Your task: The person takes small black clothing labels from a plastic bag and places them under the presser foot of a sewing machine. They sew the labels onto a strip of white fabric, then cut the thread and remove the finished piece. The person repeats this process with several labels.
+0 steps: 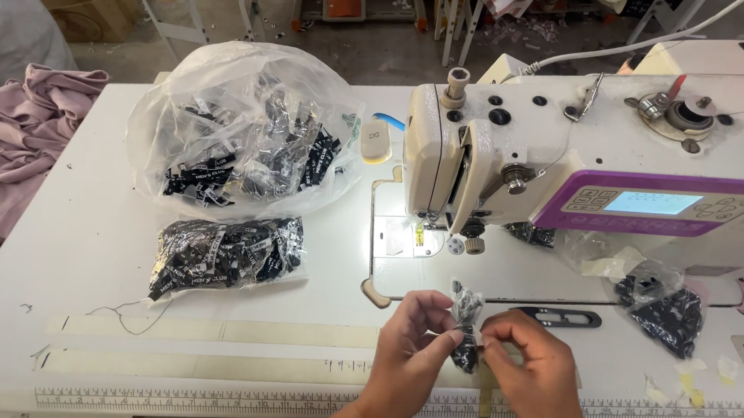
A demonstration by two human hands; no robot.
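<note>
My left hand [416,336] and my right hand [528,358] meet low in the middle of the view, above the front edge of the white sewing table [86,243]. Both pinch a small bundle of black woven labels [467,320] between thumbs and fingertips. The bundle stands roughly upright between the hands, and its lower part is hidden behind my fingers. A cream sewing machine [600,145] with a purple control panel stands just behind the hands.
A large clear plastic bag of black labels [243,128] and a smaller flat packet [227,256] lie to the left. Another small bag of labels [663,309] and black thread snips [559,316] lie right. Mauve fabric [10,144] hangs off the left edge.
</note>
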